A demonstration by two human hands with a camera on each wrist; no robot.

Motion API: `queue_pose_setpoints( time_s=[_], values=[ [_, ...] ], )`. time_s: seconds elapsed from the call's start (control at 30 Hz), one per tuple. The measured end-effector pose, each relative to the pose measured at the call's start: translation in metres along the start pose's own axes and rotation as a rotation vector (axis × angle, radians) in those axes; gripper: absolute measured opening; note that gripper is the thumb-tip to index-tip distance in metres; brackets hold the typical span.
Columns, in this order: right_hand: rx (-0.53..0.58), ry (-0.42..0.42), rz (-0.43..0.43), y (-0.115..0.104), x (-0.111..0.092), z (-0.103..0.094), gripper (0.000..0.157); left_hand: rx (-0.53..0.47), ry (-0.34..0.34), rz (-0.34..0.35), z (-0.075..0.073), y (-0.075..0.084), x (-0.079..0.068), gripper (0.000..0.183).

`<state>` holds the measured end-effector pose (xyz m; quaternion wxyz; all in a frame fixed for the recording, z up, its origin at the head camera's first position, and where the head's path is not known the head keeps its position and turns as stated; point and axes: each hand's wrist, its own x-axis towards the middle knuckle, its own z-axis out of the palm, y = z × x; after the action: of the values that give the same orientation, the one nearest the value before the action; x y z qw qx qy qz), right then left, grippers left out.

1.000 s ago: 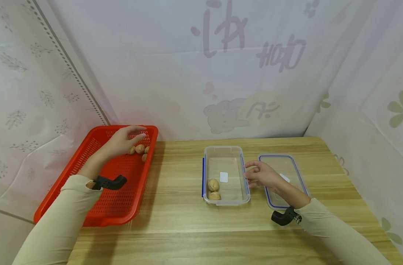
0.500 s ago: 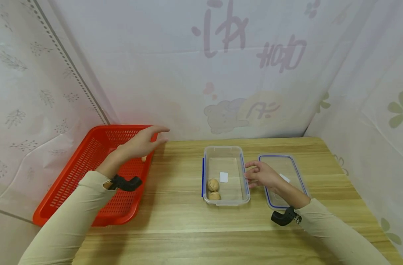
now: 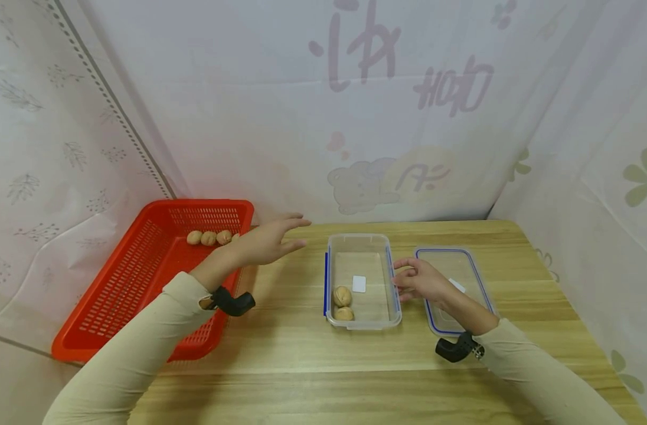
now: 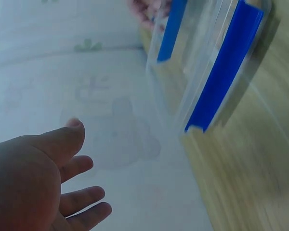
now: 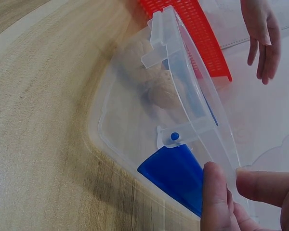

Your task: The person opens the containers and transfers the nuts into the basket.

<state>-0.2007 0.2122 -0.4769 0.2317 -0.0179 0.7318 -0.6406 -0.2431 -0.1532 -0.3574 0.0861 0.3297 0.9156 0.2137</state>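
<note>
My left hand is in the air between the red basket and a clear plastic food container. Its fingers are outstretched and the thumb stands apart; nothing shows in it, as the left wrist view confirms. My right hand is at the container's right side, pinching the rim between thumb and fingers. Two walnuts lie at the container's near left corner. Several walnuts sit in a row at the basket's far end, the rightmost partly hidden by my left hand.
A clear lid with a blue seal lies flat to the right of the container, partly under my right forearm. Blue latches hang on the container's long sides. A printed white curtain rises behind the wooden table.
My left hand has moved right, out from over the basket toward the container, uncovering walnuts at the basket's far end. The right hand and container have stayed in place.
</note>
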Motion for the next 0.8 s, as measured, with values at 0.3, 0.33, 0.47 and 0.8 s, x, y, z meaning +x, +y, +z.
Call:
queue_pose_setpoints(
  time_s=[0.3,0.33,0.47,0.8],
  values=[
    [0.002,-0.004,-0.002,0.0,0.001,-0.002,0.046,0.113,-0.082,0.109,0.029,0.022,0.022,0.056],
    [0.001,-0.004,-0.002,0.0,0.001,-0.002,0.046,0.131,-0.094,0.114,0.032,0.024,0.024,0.056],
    [0.006,-0.005,-0.002,0.001,0.001,-0.002,0.046,0.183,-0.148,0.142,0.042,0.034,0.034,0.057],
    [0.005,-0.001,0.002,0.001,0.002,-0.003,0.047,0.167,-0.332,0.211,0.062,0.048,0.059,0.055]
  ],
)
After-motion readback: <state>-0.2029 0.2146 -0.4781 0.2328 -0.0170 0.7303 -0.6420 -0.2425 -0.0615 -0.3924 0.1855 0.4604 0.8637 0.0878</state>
